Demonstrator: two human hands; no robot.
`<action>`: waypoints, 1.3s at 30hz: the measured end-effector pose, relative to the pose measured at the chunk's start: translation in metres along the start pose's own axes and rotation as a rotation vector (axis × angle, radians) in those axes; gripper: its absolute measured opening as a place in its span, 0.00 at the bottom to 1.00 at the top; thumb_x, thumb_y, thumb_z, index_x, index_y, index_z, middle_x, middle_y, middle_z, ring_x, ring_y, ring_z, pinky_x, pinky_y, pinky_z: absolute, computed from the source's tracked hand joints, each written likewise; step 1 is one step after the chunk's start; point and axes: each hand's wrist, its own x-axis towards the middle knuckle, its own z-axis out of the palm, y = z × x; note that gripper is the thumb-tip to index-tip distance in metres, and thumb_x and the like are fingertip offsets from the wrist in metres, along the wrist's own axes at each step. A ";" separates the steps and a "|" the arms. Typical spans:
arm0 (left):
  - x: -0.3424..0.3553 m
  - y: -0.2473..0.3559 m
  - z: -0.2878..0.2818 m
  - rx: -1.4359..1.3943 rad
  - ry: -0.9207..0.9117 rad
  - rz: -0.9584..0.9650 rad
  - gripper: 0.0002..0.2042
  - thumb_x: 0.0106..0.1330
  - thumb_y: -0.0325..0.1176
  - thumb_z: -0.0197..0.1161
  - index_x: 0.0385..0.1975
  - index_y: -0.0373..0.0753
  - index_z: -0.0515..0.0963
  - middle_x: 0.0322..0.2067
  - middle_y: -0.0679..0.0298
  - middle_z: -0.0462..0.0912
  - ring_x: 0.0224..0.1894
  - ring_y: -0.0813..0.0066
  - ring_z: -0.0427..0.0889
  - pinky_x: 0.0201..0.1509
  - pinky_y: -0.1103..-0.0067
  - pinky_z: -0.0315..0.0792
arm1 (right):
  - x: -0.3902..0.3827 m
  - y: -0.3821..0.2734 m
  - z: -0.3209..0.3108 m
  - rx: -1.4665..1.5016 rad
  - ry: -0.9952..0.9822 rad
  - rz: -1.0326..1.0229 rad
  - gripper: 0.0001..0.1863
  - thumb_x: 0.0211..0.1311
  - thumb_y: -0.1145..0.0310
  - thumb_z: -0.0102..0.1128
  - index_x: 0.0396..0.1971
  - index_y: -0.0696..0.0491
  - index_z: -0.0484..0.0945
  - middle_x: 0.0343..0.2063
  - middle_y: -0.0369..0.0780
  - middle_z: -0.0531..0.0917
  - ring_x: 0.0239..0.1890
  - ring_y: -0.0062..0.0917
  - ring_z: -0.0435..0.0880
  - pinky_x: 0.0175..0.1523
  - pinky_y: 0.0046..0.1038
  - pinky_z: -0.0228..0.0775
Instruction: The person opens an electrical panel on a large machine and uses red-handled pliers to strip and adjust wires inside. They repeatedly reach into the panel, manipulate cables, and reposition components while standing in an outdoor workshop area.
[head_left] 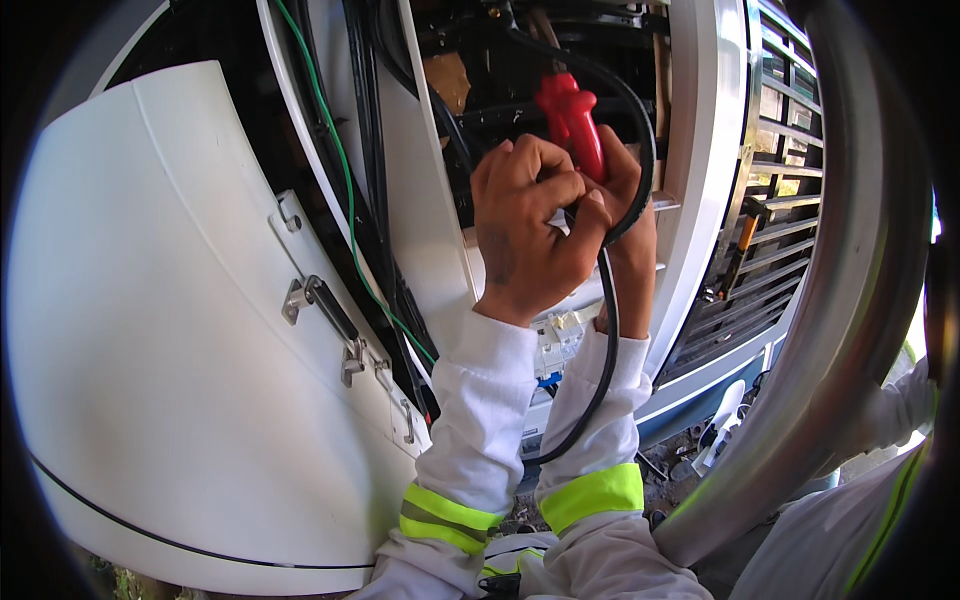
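Note:
A red-handled tool [567, 110] points up into the open white cabinet [680, 120], its metal shaft among dark parts. My right hand [620, 175] is closed round its lower handle. My left hand [528, 215], fingers curled, is pressed beside it, closed on a black cable [610, 330] that runs down between my forearms. A thicker loop of the cable arches over the tool and down across my right hand. What lies inside my left fingers is partly hidden.
An open white door with hinges [150, 330] fills the left, beside black cables and a green wire [340, 170]. Small white components [555, 340] sit below my hands. A slatted metal grille [760, 260] and curved steel tube [830, 400] are at right; debris lies on the ground.

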 end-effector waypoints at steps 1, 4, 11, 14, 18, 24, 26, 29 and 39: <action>0.000 -0.001 0.000 -0.003 -0.009 0.003 0.05 0.54 0.29 0.66 0.21 0.36 0.80 0.31 0.65 0.74 0.34 0.68 0.74 0.45 0.70 0.65 | 0.000 0.001 0.000 -0.083 0.015 -0.034 0.17 0.48 0.70 0.68 0.41 0.58 0.80 0.31 0.41 0.81 0.34 0.26 0.80 0.41 0.28 0.72; -0.001 -0.003 0.001 -0.042 -0.027 -0.007 0.05 0.55 0.29 0.66 0.21 0.36 0.80 0.32 0.65 0.73 0.33 0.71 0.73 0.39 0.73 0.66 | 0.004 0.002 0.001 -0.201 0.079 -0.103 0.21 0.47 0.71 0.70 0.44 0.58 0.80 0.35 0.43 0.80 0.38 0.29 0.81 0.44 0.29 0.72; -0.002 -0.004 0.001 -0.136 0.043 -0.037 0.07 0.57 0.29 0.72 0.23 0.34 0.82 0.36 0.64 0.70 0.33 0.75 0.74 0.33 0.80 0.70 | 0.005 -0.003 0.008 0.362 0.034 0.039 0.33 0.44 0.70 0.72 0.54 0.63 0.76 0.38 0.43 0.82 0.34 0.25 0.82 0.41 0.27 0.75; -0.001 -0.002 0.001 -0.013 0.076 0.031 0.07 0.56 0.29 0.74 0.22 0.34 0.83 0.37 0.63 0.70 0.34 0.76 0.76 0.33 0.81 0.71 | 0.008 -0.009 0.005 0.287 -0.033 0.103 0.35 0.43 0.66 0.71 0.55 0.65 0.76 0.34 0.41 0.83 0.33 0.22 0.82 0.38 0.24 0.74; 0.006 0.000 -0.001 -0.058 0.167 0.001 0.09 0.55 0.31 0.75 0.26 0.34 0.81 0.38 0.63 0.72 0.35 0.75 0.78 0.36 0.78 0.75 | 0.010 -0.019 0.000 0.209 -0.072 0.204 0.32 0.42 0.64 0.70 0.51 0.63 0.79 0.33 0.40 0.84 0.34 0.22 0.82 0.40 0.24 0.73; 0.055 -0.009 -0.005 -0.213 0.321 -0.390 0.10 0.71 0.30 0.60 0.44 0.29 0.75 0.40 0.51 0.82 0.43 0.61 0.86 0.46 0.70 0.80 | 0.010 -0.031 0.002 -0.127 -0.027 0.236 0.29 0.41 0.65 0.68 0.49 0.60 0.82 0.33 0.41 0.86 0.35 0.23 0.83 0.45 0.24 0.72; 0.070 -0.010 0.012 -0.255 0.222 -0.505 0.12 0.73 0.32 0.55 0.48 0.30 0.76 0.40 0.50 0.84 0.41 0.63 0.87 0.46 0.71 0.80 | 0.010 -0.031 0.005 -0.129 -0.007 0.202 0.29 0.41 0.66 0.67 0.49 0.60 0.82 0.33 0.41 0.86 0.35 0.23 0.83 0.45 0.24 0.72; 0.082 -0.017 0.026 -0.483 0.178 -0.683 0.11 0.74 0.31 0.52 0.46 0.31 0.78 0.39 0.53 0.85 0.34 0.67 0.85 0.42 0.74 0.80 | 0.011 -0.030 0.008 -0.203 0.029 0.208 0.30 0.40 0.65 0.67 0.50 0.58 0.83 0.32 0.43 0.87 0.35 0.24 0.84 0.45 0.25 0.73; 0.086 -0.041 0.032 -0.852 0.336 -0.642 0.07 0.69 0.21 0.56 0.38 0.29 0.82 0.36 0.54 0.86 0.34 0.74 0.83 0.41 0.78 0.80 | 0.010 -0.028 0.018 -0.048 0.068 0.283 0.29 0.38 0.66 0.66 0.48 0.57 0.85 0.28 0.41 0.86 0.29 0.20 0.83 0.39 0.22 0.73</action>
